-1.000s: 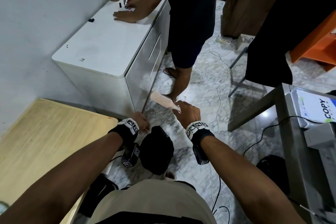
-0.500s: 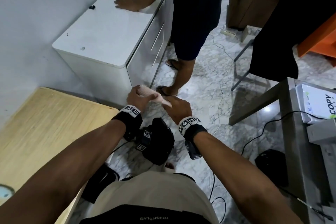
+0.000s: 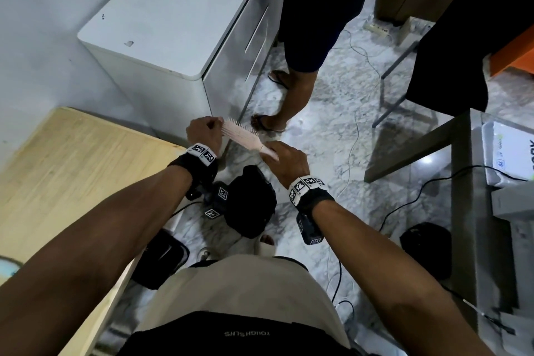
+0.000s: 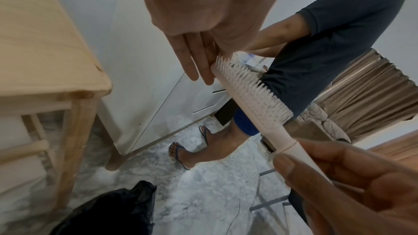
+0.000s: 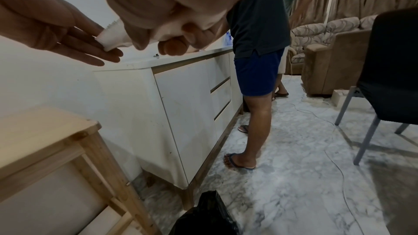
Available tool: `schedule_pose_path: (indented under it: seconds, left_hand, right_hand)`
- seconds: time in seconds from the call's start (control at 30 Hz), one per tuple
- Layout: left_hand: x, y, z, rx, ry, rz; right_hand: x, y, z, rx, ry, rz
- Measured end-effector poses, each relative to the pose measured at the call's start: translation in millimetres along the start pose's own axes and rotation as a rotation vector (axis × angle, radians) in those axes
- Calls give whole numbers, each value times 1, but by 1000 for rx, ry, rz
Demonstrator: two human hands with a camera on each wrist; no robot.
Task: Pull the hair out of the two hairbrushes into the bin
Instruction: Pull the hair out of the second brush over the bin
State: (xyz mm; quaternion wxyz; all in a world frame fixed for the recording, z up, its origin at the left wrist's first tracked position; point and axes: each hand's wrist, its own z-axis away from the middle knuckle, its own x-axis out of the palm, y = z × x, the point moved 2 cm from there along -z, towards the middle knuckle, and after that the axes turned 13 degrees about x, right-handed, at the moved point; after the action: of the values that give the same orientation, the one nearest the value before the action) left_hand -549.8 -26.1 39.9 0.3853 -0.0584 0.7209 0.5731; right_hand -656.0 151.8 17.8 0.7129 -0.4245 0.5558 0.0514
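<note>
A pale pink hairbrush (image 3: 242,136) hangs in the air above a black bin bag (image 3: 248,205) on the floor. My right hand (image 3: 284,159) grips its handle, fingers curled round it (image 4: 339,185). My left hand (image 3: 203,133) is at the far tip of the brush, with straight fingers (image 4: 194,63) lying against the end of the head; its thumb is hidden. The bristles (image 4: 251,85) point up and away, and I see no plain clump of hair in them. The right wrist view shows the brush tip (image 5: 112,39) against the left fingers (image 5: 86,49). Only this one brush is in view.
A wooden table (image 3: 57,176) is at my left and a white cabinet (image 3: 173,23) stands ahead. Another person (image 3: 318,9) stands at the cabinet, one sandalled foot (image 3: 268,123) close to the brush. A grey table (image 3: 468,182), a black chair and floor cables lie to the right.
My left hand rose from near the bin bag to the brush head and now sits at its tip. The right hand kept its hold on the handle.
</note>
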Motion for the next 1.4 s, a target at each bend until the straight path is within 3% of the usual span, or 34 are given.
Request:
schedule_pose_path:
  seconds: [0.1,0.3,0.47,0.5,0.57,0.77,0.97,1.1,1.4]
  left_hand:
    - [5,-7,3,-48,-32,47]
    - [20,-46,14,-292,-58,156]
    - [45,-83,33,-394,-402,41]
    - [49,-84,38,-383,-503,38]
    - [58,-81,45,-326,-575,21]
    - [58,-19,55,-192,-345,196]
    - [52,-17,41,-257,-194,99]
    - [47,-19,34,-291,-95,167]
    - [48,-28,29,-312,-55,173]
  right_hand:
    - [6,8,4,48,-44,3]
    - [12,35,14,158,-100,89]
    - [14,41,25,152,-84,144]
    - [13,41,26,153,-85,156]
    - [14,43,29,149,-88,165]
    - [20,37,30,84,-107,168]
    - [20,24,24,-13,-46,96]
    - [17,26,17,-43,-21,112]
    - [8,36,16,-98,-30,163]
